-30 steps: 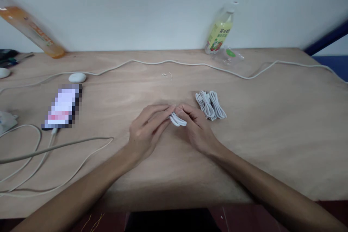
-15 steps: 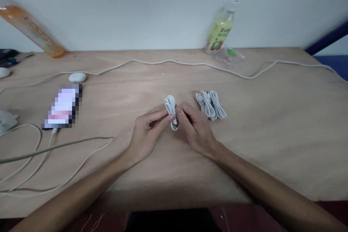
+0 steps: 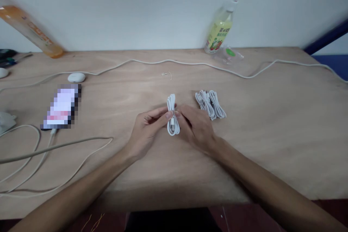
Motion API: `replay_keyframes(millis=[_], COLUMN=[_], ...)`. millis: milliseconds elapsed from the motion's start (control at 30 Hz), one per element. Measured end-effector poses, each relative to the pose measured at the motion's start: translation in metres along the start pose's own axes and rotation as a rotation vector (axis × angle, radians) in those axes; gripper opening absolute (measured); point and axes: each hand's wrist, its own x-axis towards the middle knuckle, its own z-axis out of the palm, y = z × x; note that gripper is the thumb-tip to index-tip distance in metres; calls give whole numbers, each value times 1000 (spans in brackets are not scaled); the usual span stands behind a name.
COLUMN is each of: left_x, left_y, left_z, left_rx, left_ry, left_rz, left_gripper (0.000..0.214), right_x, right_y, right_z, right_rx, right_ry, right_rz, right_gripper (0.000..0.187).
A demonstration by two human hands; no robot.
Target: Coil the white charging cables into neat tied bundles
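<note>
A coiled white cable (image 3: 171, 102) is held upright over the middle of the table, pinched in at its waist, with a metal plug showing in its lower loop. My left hand (image 3: 146, 128) grips the waist from the left between thumb and fingers. From the right, my right hand (image 3: 199, 127) is closed with its fingertips against the same waist; whether a thin tie is between them is too small to tell. Just beyond the right hand, bundled white cables (image 3: 216, 105) lie side by side on the table.
A long white cord (image 3: 168, 61) runs across the back, with small white scraps (image 3: 167, 75) before it. A phone (image 3: 62, 107), a white earbud case (image 3: 76, 77) and loose cables are at left. An orange bottle (image 3: 35, 30), a yellow-green bottle (image 3: 219, 30) and a clear plastic wrapper (image 3: 235, 57) stand or lie behind.
The cable bundle has turned in my fingers, so its lower loop and plug now show more fully. My right hand has rolled over, its knuckles facing up more.
</note>
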Motion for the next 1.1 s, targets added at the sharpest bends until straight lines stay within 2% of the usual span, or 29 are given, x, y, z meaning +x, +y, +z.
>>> replay_keyframes(millis=[200, 333, 767, 967, 1100], left_x=[0, -1, 3, 4, 5], left_y=[12, 16, 5, 4, 9], left_z=[2, 3, -1, -6, -8], left_rx=[-167, -182, -13, -13, 65], left_ry=[21, 13, -3, -21, -58], left_rz=[-157, -181, -39, 19, 49], left_gripper=[58, 59, 42, 60, 53], right_x=[0, -2, -2, -3, -3], right_y=[4, 5, 2, 2, 2], right_z=[0, -1, -1, 0, -2], right_rx=[-50, -19, 43, 40, 74], right_ry=[-36, -59, -54, -60, -97], right_rz=[-90, -73, 4, 16, 33], right_gripper=[34, 34, 27, 27, 25])
